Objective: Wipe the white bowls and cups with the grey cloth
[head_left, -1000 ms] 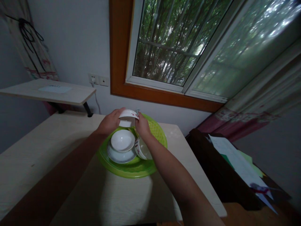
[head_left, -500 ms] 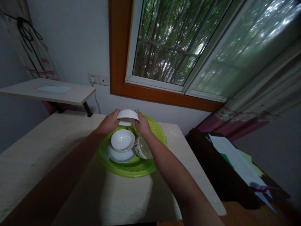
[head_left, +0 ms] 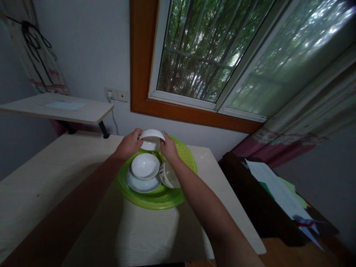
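Observation:
My left hand point(head_left: 129, 145) and my right hand point(head_left: 168, 147) grip opposite sides of a white bowl point(head_left: 151, 135), tilted so its opening faces me. A bit of cloth-like material seems to show by the right fingers, too small to make out. The held bowl is over the far part of a green plastic basin point(head_left: 155, 206). Inside the basin, a white bowl point(head_left: 145, 165) sits on a white plate point(head_left: 144, 185). To their right, a patterned bowl point(head_left: 168, 175) leans on its side, partly covered by my right forearm.
The basin stands on a pale wooden table point(head_left: 91, 148). A raised shelf point(head_left: 94, 111) with a paper sheet point(head_left: 65, 105) is at the left. A dark cabinet point(head_left: 250, 200) holding papers point(head_left: 278, 185) stands right of the table. The window point(head_left: 200, 55) is behind.
The held bowl has tipped slightly, so more of its inside shows. Both hands keep their grip in nearly the same place, and the dishes in the basin have not moved.

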Available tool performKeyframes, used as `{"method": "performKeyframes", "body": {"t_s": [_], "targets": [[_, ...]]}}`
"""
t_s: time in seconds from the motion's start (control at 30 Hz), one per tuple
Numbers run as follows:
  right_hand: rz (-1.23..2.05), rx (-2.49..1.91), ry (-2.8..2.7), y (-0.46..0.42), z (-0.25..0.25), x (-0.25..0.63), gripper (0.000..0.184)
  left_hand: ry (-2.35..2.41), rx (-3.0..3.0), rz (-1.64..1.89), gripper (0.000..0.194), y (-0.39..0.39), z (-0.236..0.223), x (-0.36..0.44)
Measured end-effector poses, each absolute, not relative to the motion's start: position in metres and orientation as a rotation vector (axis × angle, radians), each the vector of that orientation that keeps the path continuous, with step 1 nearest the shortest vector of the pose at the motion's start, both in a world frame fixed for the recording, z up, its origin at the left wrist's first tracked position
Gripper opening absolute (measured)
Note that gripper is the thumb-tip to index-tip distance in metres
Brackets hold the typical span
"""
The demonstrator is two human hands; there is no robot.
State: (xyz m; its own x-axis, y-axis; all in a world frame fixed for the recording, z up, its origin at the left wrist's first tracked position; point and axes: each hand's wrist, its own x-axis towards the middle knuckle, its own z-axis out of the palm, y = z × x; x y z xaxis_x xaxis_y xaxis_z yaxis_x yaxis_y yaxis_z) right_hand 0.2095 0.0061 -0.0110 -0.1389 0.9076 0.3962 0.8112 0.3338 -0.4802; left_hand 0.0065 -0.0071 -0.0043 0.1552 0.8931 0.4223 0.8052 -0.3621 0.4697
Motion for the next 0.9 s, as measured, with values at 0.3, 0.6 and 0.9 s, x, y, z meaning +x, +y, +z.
{"method": "performKeyframes", "body": {"t_s": [0.3, 0.6, 0.9], "targets": [[0.173, -1.492, -2.055, 0.005, -0.012, 0.212, 0.037, 1.637, 2.267, 0.876, 0.031, -0.009, -0.002, 0.005], [-0.115, -1.601, -2.286, -0.015, 0.015, 0.202, 0.055, 1.767, 2.441, 0.734, 0.040, -0.019, 0.004, 0.010], [0.066, -1.471, -2.021, -0.006, 0.005, 0.208, 0.054, 1.703, 2.404, 0.949, 0.046, -0.014, 0.002, 0.009]]}}
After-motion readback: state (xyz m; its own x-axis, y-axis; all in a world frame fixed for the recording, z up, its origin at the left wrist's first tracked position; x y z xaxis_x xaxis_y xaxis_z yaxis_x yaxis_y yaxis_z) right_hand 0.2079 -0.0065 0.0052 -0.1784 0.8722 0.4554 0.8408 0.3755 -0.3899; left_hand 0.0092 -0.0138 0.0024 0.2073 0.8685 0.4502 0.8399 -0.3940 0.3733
